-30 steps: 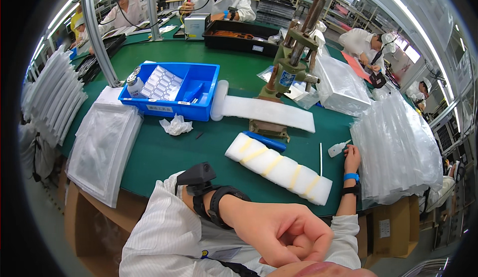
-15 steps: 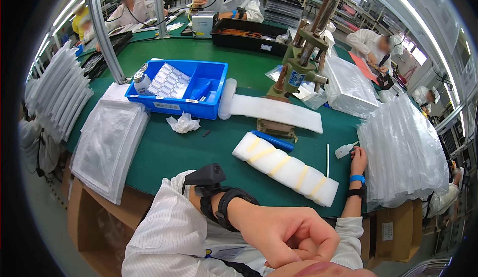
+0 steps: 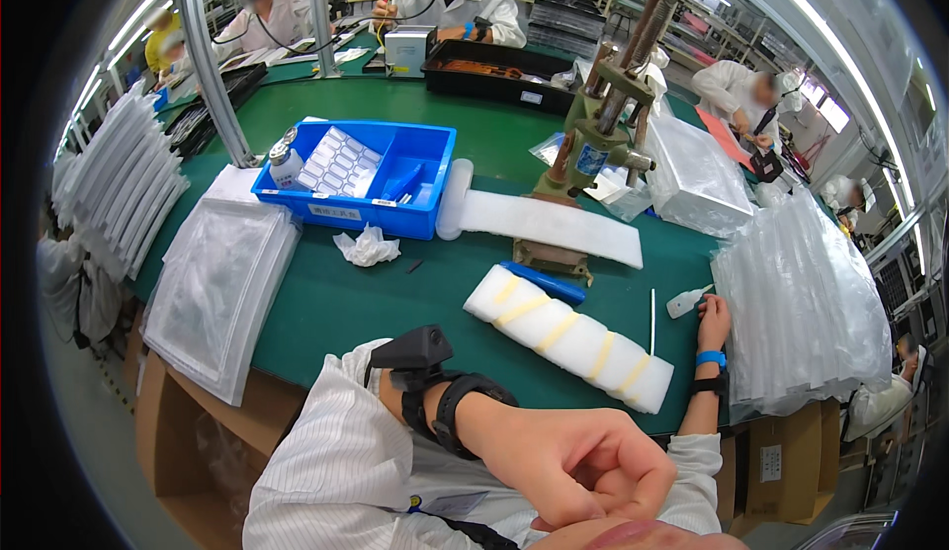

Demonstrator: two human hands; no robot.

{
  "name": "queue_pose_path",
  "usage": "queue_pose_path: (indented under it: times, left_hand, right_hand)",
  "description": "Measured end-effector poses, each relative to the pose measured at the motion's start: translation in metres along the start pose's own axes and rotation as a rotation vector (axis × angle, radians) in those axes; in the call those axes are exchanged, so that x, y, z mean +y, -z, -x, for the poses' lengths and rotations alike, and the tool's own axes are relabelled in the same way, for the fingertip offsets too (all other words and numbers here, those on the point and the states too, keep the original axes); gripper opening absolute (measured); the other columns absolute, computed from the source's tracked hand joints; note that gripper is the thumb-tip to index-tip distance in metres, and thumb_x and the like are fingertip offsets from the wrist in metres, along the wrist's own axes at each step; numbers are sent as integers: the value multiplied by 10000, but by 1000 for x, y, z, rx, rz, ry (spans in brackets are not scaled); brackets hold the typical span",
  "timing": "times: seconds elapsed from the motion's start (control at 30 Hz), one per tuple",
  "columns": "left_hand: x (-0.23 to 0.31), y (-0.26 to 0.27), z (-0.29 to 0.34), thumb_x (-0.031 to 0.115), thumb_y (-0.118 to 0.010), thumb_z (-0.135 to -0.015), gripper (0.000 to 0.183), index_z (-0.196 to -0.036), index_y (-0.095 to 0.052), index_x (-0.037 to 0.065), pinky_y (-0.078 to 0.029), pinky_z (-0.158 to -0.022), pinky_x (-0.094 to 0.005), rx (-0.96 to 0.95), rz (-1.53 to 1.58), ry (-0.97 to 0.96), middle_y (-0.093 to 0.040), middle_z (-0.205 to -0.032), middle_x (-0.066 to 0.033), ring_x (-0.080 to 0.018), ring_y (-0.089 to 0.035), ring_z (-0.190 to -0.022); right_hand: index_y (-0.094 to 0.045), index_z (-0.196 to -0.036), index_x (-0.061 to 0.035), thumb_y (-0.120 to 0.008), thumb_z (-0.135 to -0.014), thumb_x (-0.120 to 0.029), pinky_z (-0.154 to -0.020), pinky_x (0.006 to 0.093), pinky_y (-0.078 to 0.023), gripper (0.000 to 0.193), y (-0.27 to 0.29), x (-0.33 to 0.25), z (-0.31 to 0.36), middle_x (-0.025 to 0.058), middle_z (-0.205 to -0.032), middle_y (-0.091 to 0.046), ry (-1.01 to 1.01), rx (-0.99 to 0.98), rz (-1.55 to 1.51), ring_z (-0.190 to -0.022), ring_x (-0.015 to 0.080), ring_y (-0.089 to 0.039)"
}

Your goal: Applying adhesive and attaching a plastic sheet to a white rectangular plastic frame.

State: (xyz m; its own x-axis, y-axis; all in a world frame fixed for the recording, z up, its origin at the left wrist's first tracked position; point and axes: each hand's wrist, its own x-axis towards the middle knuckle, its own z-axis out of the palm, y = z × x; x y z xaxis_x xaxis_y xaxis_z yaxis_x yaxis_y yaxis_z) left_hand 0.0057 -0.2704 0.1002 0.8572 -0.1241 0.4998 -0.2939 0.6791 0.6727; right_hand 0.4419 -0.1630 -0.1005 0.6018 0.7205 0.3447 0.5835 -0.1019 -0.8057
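Observation:
My left hand (image 3: pixel 585 463) is raised close in front of me at the lower edge, its fingers curled into a loose fist with nothing visible in them. A black camera (image 3: pixel 413 348) is strapped to that wrist. Farther right, my right hand (image 3: pixel 713 321) rests on the green table, fingers slightly bent and apart. Right by its fingertips lies a small white bottle (image 3: pixel 684 302) with a thin nozzle; whether they touch is unclear. Between my arms sits a white foam block (image 3: pixel 570 338) with yellowish slanting strips. A thin white stick (image 3: pixel 651 321) lies beyond its right end.
A green hand press (image 3: pixel 603 135) stands behind a white foam strip (image 3: pixel 549 224) and blue roll (image 3: pixel 546 281). Left are a blue divided bin (image 3: pixel 420 216), crumpled tissue (image 3: pixel 367 248) and plastic-wrapped sheets (image 3: pixel 213 293). Wrapped stacks (image 3: pixel 796 303) line the right. Other people work beyond.
The view has shifted very slightly. My left fist has loosened a little; my right hand stays by the bottle. A person across the table has lowered a hand slightly.

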Motion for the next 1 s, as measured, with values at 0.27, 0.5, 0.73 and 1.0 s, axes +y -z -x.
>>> queue_pose_path:
  times: [0.27,0.5,0.73,1.0]
  left_hand:
    - [-8,2,0,197,-612,-882,255,-938,-470,-7,-310,-445,-165,-29,64,-16,-564,-568,-4,-25,-499,-456]
    - [-9,2,0,156,-581,-913,192,-919,-466,3,-306,-440,-165,-24,23,-7,-563,-565,1,-18,-500,-462]
    - [-5,2,5,367,-728,-828,452,-929,-498,-8,-347,-486,-163,-38,170,37,-597,-690,8,3,-491,-583]
    - [-9,3,5,349,-733,-826,461,-964,-495,-21,-373,-502,-171,-52,172,13,-618,-710,-6,-6,-518,-608]
  right_hand:
    - [-650,-941,-20,-486,-962,-169,-596,238,-427,222,-3,6,1,25,-724,-591,6,-17,-67,-636,95,-519]
    - [-641,-942,-30,-488,-950,-169,-608,253,-440,207,-5,7,-2,32,-732,-602,-17,-27,-70,-645,110,-540]
    - [-646,-940,-30,-491,-954,-192,-616,263,-446,225,-4,12,-3,39,-749,-617,-6,-12,-42,-651,116,-547]
    - [-649,-953,-28,-488,-954,-191,-623,264,-449,229,-1,9,-2,39,-755,-622,13,-21,-17,-658,117,-550]
